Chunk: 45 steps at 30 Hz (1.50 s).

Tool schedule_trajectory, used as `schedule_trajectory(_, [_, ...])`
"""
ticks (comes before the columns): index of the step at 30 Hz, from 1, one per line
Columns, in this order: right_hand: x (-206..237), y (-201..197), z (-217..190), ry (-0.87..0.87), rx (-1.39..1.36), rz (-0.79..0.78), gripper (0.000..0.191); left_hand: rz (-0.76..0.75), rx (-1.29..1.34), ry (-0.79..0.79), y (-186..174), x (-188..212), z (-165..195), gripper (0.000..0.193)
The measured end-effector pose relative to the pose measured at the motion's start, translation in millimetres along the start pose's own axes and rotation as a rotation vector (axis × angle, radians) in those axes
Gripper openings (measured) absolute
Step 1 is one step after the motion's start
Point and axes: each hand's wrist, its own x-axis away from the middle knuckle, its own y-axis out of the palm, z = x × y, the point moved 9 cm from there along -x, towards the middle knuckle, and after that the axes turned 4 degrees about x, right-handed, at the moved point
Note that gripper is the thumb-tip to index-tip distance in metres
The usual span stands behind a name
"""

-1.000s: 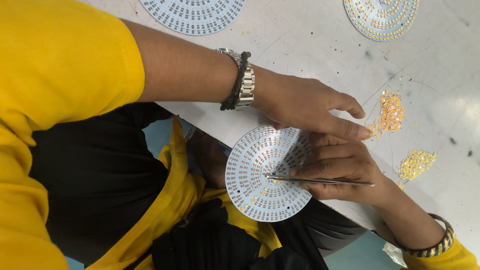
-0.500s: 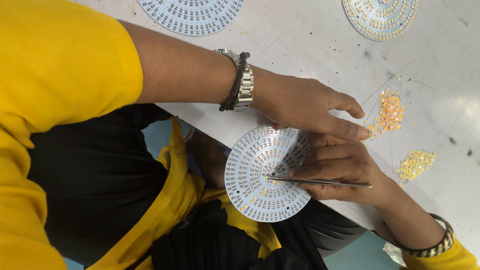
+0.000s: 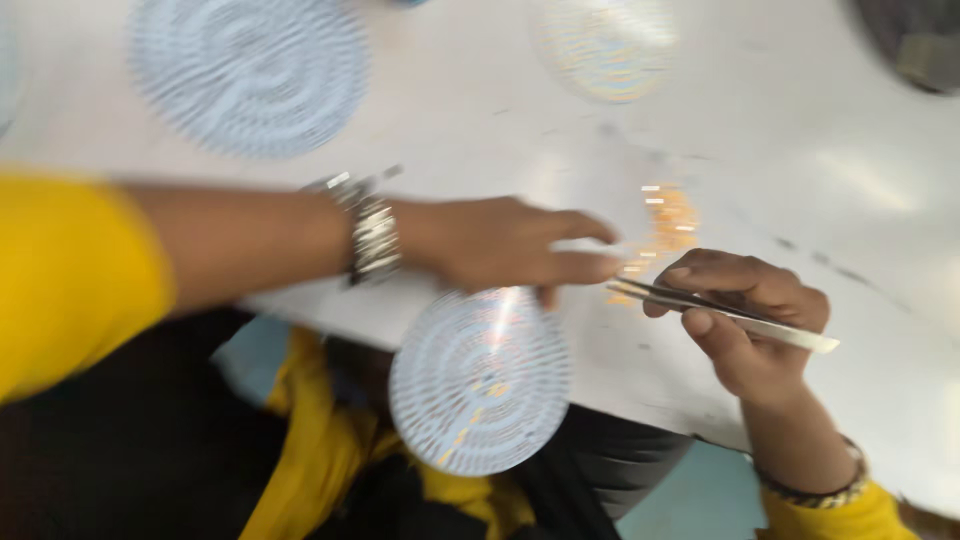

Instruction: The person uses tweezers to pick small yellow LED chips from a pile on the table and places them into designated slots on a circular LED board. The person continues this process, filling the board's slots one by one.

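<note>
The picture is blurred by motion. My left hand (image 3: 510, 245), with a metal watch on the wrist, rests on the far edge of a round white circuit board (image 3: 480, 380) that overhangs the white table's (image 3: 820, 200) near edge. My right hand (image 3: 745, 320) grips slim metal tweezers (image 3: 720, 310). Their tips point left towards a small heap of tiny orange-yellow parts (image 3: 665, 225) lying just beyond my left fingertips. Whether the tweezers hold a part is too blurred to tell.
Two more round boards lie further back on the table, a white one (image 3: 250, 75) at the left and one with yellowish parts (image 3: 605, 45) in the middle. A dark object (image 3: 915, 45) sits at the far right corner. My lap in yellow and black cloth is below.
My right hand has lifted the tweezers off the round board and moved them right, towards the orange parts. The view has shifted and blurred.
</note>
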Motion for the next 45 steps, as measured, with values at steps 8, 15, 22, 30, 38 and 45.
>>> schedule_trajectory(8, [111, -13, 32, 0.092, -0.348, 0.622, 0.024, -0.008, 0.033, 0.114, 2, 18, 11, 0.072])
schedule_trajectory(15, [128, -9, 37, 0.405, -0.055, 0.671, 0.023, 0.002, 0.04, 0.042, 7, 19, -1, 0.067])
schedule_trajectory(22, [152, 11, 6, 0.595, 0.398, 0.64, 0.019, -0.03, 0.053, 0.071, 6, 11, -12, 0.067])
schedule_trajectory(30, [144, -1, 14, 0.537, 0.501, 0.591, 0.011, -0.081, 0.101, -0.061, 11, 3, -39, 0.069])
schedule_trajectory(38, [157, -34, 37, 0.69, 0.541, 0.847, 0.009, -0.075, 0.059, -0.148, 11, -3, -66, 0.07])
schedule_trajectory(45, [144, -35, 31, 0.679, 0.63, 0.832, 0.012, -0.089, 0.069, -0.156, 12, -5, -70, 0.07])
